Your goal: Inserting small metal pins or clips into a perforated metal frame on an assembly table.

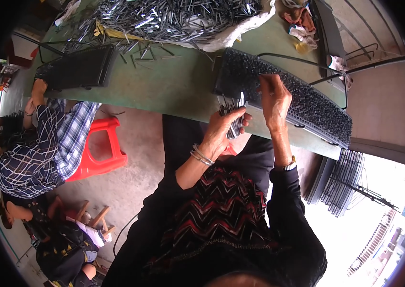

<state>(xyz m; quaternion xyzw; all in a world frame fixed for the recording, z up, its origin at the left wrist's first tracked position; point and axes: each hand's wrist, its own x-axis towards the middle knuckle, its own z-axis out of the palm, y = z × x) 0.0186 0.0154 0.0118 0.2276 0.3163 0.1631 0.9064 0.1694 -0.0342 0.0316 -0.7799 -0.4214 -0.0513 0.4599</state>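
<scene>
My left hand (pixel 217 132) is closed round a bundle of thin metal strips (pixel 234 125), whose ends fan out above the thumb in front of the table edge. My right hand (pixel 277 101) is over a long black panel (pixel 314 105) with a dense, bristly, glinting surface. Its fingers are pinched together at the panel's left part; whatever is between the fingertips is too small to make out. Tilted on the green table (pixel 150 91), the panel has thin black metal rods beside it. A large heap of loose metal strips (pixel 164 19) lies on white sheeting beyond my hands.
To the left, a person in a checked top (pixel 30 143) has a hand at another black panel (pixel 80 69). A red plastic stool (pixel 99 150) is under that person. Gloves and cloths (pixel 302 28) lie at the far right. Black racks (pixel 338 182) stand right of the table. Another person (pixel 64 244) sits lower left.
</scene>
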